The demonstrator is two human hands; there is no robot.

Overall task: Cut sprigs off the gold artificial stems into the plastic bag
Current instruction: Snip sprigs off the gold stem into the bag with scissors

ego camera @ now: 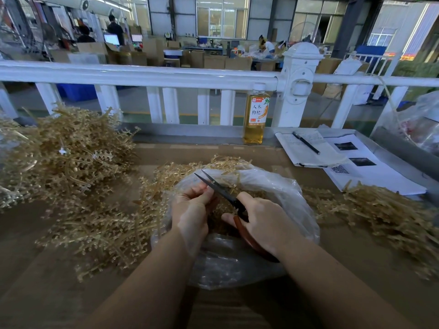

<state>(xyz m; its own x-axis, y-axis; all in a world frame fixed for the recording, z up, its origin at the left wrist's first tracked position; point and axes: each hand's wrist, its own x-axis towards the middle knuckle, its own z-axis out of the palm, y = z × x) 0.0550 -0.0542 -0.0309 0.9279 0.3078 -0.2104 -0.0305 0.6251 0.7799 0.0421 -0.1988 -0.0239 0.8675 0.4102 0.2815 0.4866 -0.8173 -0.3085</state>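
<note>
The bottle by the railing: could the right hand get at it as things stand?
Probably not yet: the right hand grips the scissors over the plastic bag. The path to the bottle looks open.

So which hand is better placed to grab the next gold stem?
Left. The left hand only pinches a small piece, nearest the uncut stems; the right hand grips the scissors.

Left hand [190, 207] hides pinched piece; right stem heap [384, 214] cropped.

Bottle, notebook, pen, papers.
Amber bottle [256, 115] upright by white railing [147, 76]; pen [306, 142] lying on open notebook [306, 150] beside printed sheets [370, 172].
</note>
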